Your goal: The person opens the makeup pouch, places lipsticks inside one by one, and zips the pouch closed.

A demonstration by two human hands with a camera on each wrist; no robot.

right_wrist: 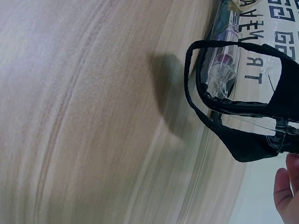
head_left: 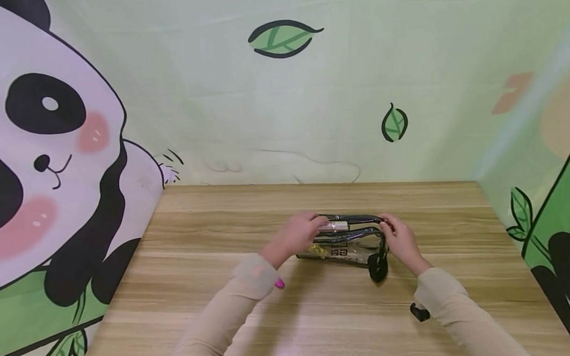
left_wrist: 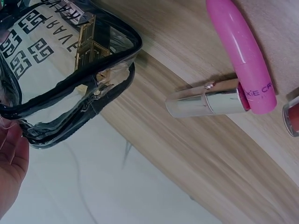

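A clear pouch [head_left: 357,255] with black piping and dark printed lettering lies on the table, its opening toward the wall. My left hand [head_left: 295,234] is over its left side, and the fingers hold a pale tube with a silver band [head_left: 335,226] between the pouch's two black edges. At the right end, my right hand [head_left: 404,241] pinches the black rim between thumb and fingers. A black strap loop [right_wrist: 189,79] hangs from that end. Inside the pouch show a gold-coloured item [left_wrist: 91,51] and a clear tube [right_wrist: 222,70].
In the left wrist view a silver lipstick [left_wrist: 205,102] lies against a bright pink tube [left_wrist: 243,56]. A clear and red cosmetic piece [left_wrist: 292,116] is cut off at the right edge. A panda-printed backdrop [head_left: 213,96] stands behind the wooden table [head_left: 210,219].
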